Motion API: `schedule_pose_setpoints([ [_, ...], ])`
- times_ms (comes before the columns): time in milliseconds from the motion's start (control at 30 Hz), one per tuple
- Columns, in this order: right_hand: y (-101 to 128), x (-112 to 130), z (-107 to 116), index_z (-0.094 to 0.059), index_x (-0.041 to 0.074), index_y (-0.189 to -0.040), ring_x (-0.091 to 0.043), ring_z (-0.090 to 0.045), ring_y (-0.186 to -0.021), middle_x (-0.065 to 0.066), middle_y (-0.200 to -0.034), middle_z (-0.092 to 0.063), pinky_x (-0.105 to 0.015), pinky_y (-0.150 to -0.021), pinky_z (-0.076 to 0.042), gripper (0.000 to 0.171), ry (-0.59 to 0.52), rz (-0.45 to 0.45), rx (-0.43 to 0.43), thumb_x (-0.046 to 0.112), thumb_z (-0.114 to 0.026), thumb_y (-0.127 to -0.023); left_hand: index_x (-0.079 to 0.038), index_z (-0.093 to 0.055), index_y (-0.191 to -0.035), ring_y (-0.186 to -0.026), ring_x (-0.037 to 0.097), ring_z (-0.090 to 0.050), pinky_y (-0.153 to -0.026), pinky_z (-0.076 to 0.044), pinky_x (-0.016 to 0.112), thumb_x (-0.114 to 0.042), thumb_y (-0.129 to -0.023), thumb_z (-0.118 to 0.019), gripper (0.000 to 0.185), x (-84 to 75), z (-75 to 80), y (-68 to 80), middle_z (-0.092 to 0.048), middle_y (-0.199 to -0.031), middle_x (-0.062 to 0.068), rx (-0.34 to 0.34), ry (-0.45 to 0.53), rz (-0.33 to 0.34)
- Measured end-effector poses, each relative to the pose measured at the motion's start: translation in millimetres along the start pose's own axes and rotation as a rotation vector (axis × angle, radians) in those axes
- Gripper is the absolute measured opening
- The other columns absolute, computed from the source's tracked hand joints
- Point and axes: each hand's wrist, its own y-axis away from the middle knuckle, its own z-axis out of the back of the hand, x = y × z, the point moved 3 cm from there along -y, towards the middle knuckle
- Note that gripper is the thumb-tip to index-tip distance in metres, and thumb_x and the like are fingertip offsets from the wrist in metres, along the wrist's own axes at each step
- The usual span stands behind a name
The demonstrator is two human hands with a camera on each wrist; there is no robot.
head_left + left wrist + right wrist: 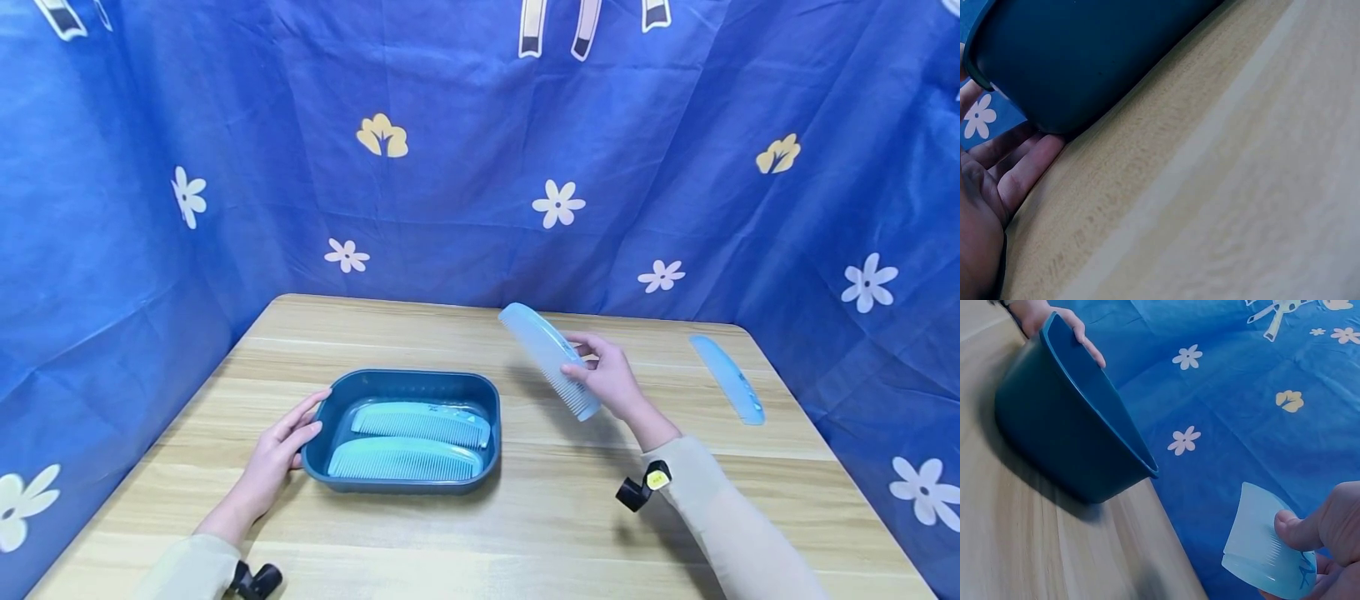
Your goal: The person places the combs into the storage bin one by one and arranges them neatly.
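Head view: a light, stiff, probably slippery comb (550, 360) is pinched at its lower end by the right hand (611, 379), while the tray (408, 384) rim is touched by the flat left hand (281, 446).

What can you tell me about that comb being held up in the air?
The comb is pale blue, see-through plastic, with a curved back and a row of fine teeth along one long edge. The right hand pinches its lower end, holding it tilted above the wooden table, to the right of the dark blue basin. Nothing else touches it.
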Motion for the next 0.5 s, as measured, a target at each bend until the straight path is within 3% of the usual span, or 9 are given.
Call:
schedule_pose_setpoints([
  [500, 0.2, 4.8, -24.8, -0.059, -0.003, -0.120, -0.023, -0.058, -0.081, -0.020, -0.099, -0.060, -0.025, -0.065, -0.050, 0.046, -0.018, 0.066, 0.055, -0.005, -0.072, -0.076, -0.022, -0.035, -0.145, -0.103, 0.006, -0.045, -0.055, -0.047, 0.022, -0.025, -0.099, -0.046, 0.048, 1.9, 0.3, -0.7, -0.029, -0.143, 0.024, -0.003, 0.011, 0.007],
])
